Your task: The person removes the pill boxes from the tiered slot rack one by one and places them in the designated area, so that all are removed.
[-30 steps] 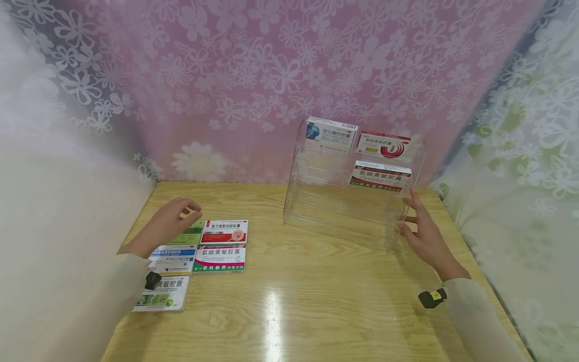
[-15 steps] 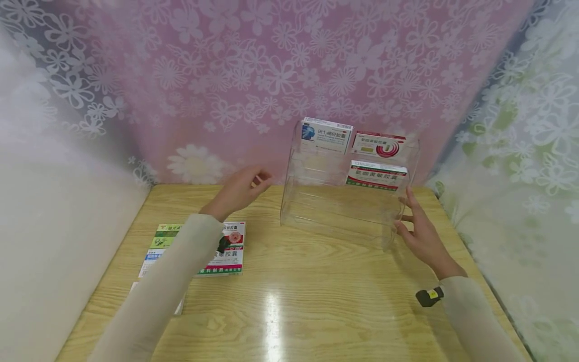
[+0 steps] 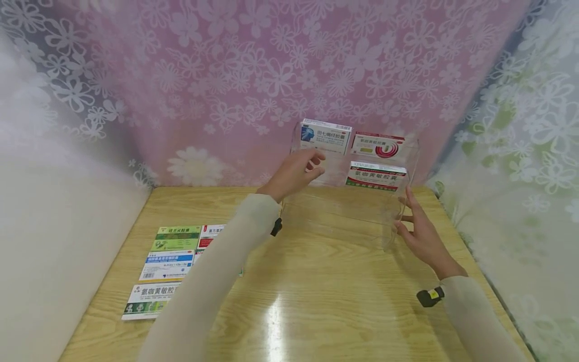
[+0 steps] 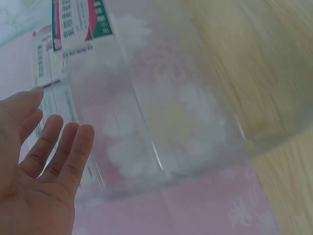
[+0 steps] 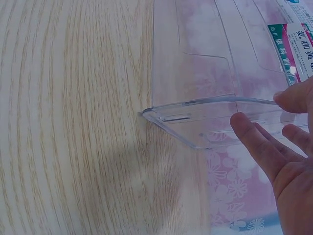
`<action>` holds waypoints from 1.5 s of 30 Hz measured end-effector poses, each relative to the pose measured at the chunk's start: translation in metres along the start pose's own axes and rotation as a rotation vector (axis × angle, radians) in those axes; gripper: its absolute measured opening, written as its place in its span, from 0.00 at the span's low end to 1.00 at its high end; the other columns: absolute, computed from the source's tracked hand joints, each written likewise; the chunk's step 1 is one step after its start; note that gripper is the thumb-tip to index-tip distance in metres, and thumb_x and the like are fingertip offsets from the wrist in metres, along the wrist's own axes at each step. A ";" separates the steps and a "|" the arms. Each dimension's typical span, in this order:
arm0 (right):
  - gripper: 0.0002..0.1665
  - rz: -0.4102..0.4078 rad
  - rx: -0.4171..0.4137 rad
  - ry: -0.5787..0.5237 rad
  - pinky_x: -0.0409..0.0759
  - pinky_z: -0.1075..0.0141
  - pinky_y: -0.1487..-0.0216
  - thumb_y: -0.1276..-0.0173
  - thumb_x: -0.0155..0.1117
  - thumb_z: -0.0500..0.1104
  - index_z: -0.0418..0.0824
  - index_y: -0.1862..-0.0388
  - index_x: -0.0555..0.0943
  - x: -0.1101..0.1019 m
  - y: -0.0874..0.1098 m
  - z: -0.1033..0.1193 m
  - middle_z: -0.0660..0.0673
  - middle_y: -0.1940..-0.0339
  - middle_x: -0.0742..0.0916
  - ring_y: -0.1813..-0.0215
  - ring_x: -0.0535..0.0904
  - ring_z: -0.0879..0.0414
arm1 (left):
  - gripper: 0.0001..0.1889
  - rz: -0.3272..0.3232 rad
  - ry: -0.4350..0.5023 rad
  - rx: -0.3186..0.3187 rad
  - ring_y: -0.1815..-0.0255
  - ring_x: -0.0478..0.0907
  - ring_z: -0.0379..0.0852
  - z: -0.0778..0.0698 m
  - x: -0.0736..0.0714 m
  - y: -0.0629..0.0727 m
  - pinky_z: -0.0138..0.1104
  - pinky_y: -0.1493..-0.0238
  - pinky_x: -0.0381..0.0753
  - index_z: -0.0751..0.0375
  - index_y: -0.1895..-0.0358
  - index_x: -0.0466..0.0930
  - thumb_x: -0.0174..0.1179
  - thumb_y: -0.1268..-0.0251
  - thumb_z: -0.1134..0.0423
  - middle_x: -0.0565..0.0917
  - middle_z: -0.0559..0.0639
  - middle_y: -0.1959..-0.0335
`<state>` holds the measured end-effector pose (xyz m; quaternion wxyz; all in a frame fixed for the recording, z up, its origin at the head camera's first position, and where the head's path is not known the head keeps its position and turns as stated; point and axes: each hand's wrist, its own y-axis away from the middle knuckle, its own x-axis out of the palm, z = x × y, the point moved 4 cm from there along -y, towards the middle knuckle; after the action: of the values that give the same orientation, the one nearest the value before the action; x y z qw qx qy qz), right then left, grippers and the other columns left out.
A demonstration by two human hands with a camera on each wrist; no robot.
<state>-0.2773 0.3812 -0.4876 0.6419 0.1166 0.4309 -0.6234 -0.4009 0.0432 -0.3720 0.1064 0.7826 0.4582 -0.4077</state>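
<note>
A clear plastic display rack (image 3: 334, 213) stands toward the back right. Its top tier holds a white-and-blue medicine box (image 3: 327, 134) and a white-and-red medicine box (image 3: 379, 146). Below the red one sits a white, red and green medicine box (image 3: 376, 177). My left hand (image 3: 293, 173) is in front of the rack's left side, just under the blue box, its fingers loosely bent around nothing. In the left wrist view the palm of that hand (image 4: 44, 161) shows no box. My right hand (image 3: 422, 236) holds the rack's right side edge between thumb and fingers.
Several medicine boxes lie flat at the table's left, among them a green one (image 3: 175, 238), a blue-striped one (image 3: 167, 265) and a white one (image 3: 145, 301). My left sleeve (image 3: 212, 281) covers part of the group. Flowered curtains (image 3: 235, 90) hang behind the table (image 3: 325, 301).
My left hand has moved from over the flat boxes at the left, rightward and up to the rack, carrying nothing visible. The right hand stays at the rack's side.
</note>
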 end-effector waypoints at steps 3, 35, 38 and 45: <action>0.59 0.003 0.004 -0.009 0.91 0.66 0.59 0.19 0.62 0.29 0.48 0.06 0.36 0.001 0.001 0.000 0.21 0.18 0.67 0.43 0.83 0.18 | 0.23 0.020 -0.009 0.002 0.34 0.79 0.47 -0.016 0.013 -0.013 0.41 0.31 0.83 0.53 0.23 0.75 0.60 0.14 0.54 0.79 0.52 0.28; 0.58 0.013 0.024 -0.042 0.80 0.84 0.56 0.19 0.61 0.29 0.48 0.06 0.36 0.002 0.000 0.002 0.22 0.17 0.66 0.40 0.82 0.18 | 0.19 -0.069 -0.032 0.076 0.34 0.80 0.44 -0.030 0.021 -0.027 0.31 0.33 0.82 0.51 0.27 0.80 0.60 0.15 0.62 0.79 0.49 0.31; 0.59 0.013 0.029 -0.040 0.77 0.86 0.56 0.18 0.61 0.29 0.50 0.06 0.35 0.002 0.001 0.003 0.23 0.17 0.66 0.40 0.82 0.18 | 0.19 -0.077 -0.007 0.074 0.35 0.81 0.45 -0.021 0.004 -0.013 0.31 0.33 0.83 0.53 0.28 0.80 0.61 0.15 0.62 0.79 0.50 0.31; 0.58 0.013 0.027 -0.019 0.82 0.81 0.56 0.18 0.61 0.30 0.48 0.06 0.36 0.001 0.001 0.004 0.22 0.17 0.66 0.40 0.82 0.18 | 0.19 -0.076 0.010 0.041 0.35 0.81 0.47 0.007 -0.032 0.029 0.37 0.31 0.84 0.54 0.28 0.80 0.62 0.16 0.62 0.79 0.51 0.29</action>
<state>-0.2753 0.3776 -0.4863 0.6485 0.1220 0.4156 -0.6260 -0.3892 0.0031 -0.3584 0.0724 0.7687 0.4796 -0.4170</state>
